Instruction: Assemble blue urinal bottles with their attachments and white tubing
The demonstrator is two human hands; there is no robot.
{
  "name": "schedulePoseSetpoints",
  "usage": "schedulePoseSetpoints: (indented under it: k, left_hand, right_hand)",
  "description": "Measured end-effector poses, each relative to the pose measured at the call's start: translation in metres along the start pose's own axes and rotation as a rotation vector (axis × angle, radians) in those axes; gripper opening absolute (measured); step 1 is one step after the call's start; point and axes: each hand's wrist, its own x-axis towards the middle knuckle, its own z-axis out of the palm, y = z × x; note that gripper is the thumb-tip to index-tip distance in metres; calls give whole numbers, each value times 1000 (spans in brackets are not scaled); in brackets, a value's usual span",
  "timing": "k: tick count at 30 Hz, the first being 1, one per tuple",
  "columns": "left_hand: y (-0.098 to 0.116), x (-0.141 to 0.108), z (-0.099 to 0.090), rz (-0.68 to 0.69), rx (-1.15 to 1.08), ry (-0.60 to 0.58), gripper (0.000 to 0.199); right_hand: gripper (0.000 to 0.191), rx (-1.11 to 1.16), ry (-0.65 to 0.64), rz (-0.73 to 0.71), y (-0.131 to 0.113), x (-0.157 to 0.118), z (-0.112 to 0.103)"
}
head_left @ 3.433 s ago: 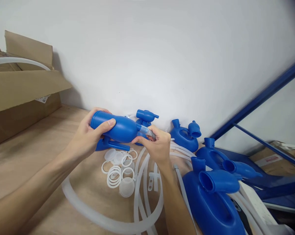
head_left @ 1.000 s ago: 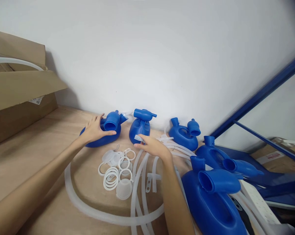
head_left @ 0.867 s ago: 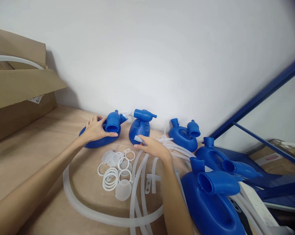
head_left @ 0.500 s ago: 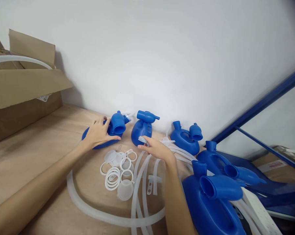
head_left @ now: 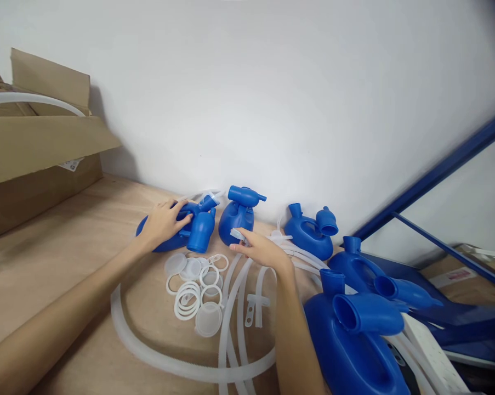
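Note:
My left hand [head_left: 163, 222] is closed round the handle of a blue plastic urinal bottle [head_left: 171, 242], lying low near the wall. From its neck hangs a blue funnel-shaped spout [head_left: 201, 230], and a clear cap [head_left: 209, 200] shows on the neck. Between thumb and fingers, my right hand [head_left: 266, 252] pinches a small clear plastic piece [head_left: 236, 234], its far end partly hidden. Just behind that hand stands another blue bottle [head_left: 229, 222]. White rings and translucent discs [head_left: 209, 319] lie in a loose pile between my arms.
Translucent tubes [head_left: 160, 357] curve across the wooden table [head_left: 78, 236]. More blue bottles [head_left: 307, 236] line the right side, the nearest [head_left: 333, 345] beside my right forearm. An open cardboard box [head_left: 45, 148] stands at the left, with a blue metal frame [head_left: 436, 175] at the right.
The blue spout on the held bottle has swung downward and now hangs with its wide mouth toward the table. The neck with the clear cap shows more. My right hand has barely moved.

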Motion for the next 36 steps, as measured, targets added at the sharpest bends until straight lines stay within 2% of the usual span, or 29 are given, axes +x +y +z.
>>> schedulePoseSetpoints:
  k: [2,5,7,11,14,16,20,23,29,33,36]
  left_hand:
    - [-3,1,1,2,-40,-1,55]
    - [-7,2,2,8,-74,-3,51]
    - [-8,2,2,11,-88,-5,51]
    - [-10,2,1,22,-140,-5,51]
    - [-12,2,1,37,-200,-8,51]
    - [-14,2,0,44,-240,-10,51]
    - [-21,3,-2,66,-315,-19,57]
    - [-29,6,-4,90,-365,-34,56]
    - [-39,3,-7,107,-421,-54,65]
    - [-34,1,-9,115,-426,-55,69]
    - [-31,2,-9,102,-440,-38,74]
  right_hand:
    - [51,19,21,5,-1,2,2]
    - [85,-7,162,-2,-6,6,8]
    - [94,-57,233,-47,-14,10,14]
    - [88,-92,221,-187,-36,16,31]
    - [93,-38,230,-272,-57,24,45]
    - [94,-22,227,-249,-70,31,52]
    - [78,-23,215,-171,-85,51,56]
    - [69,33,219,-202,-83,66,51]
    - [55,278,336,-283,-68,88,38]
    - [55,407,338,-283,-66,92,44]
    - [56,501,391,-292,-65,96,52]
